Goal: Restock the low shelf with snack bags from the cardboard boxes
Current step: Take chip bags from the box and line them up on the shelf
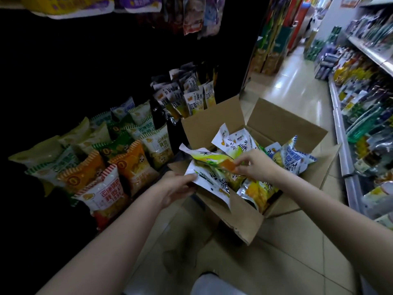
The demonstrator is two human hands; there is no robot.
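Your left hand (pixel 178 185) grips the edge of a white snack bag with black lettering (pixel 209 185) at the near left corner of the open brown cardboard box (pixel 240 211). Your right hand (pixel 256 165) pinches the orange corner of a yellow-green snack bag (pixel 209 158) just above it. The box sits on the tiled floor (pixel 265 267), beside the low shelf's upright orange, green and white snack bags (pixel 131 165).

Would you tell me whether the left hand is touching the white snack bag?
Touching: the head view shows the left hand gripping the white snack bag's edge.
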